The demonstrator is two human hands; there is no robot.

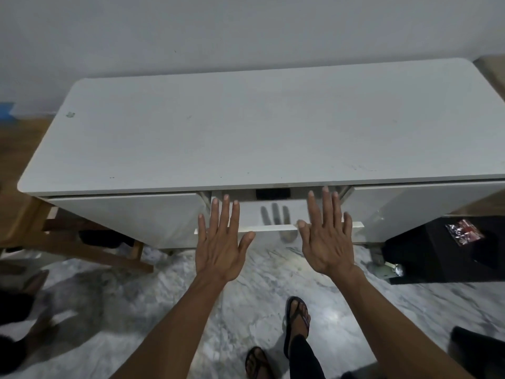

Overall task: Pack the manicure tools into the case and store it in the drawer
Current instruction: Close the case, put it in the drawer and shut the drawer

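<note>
Sandalled feet (296, 321) are seen on the marble floor (164, 296). Left hand (222, 242) and right hand (326, 236) are held flat, fingers spread, nothing gripped, over the drawer (270, 212) front. Drawer is slightly ajar under the white worktop (246, 127); a dark case (272, 193) is glimpsed in the gap

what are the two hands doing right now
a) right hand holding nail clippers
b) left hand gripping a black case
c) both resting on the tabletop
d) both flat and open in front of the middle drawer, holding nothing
d: the left hand and right hand are spread with fingers extended and empty, in front of the middle drawer, which stands slightly open with something dark just inside.
</note>
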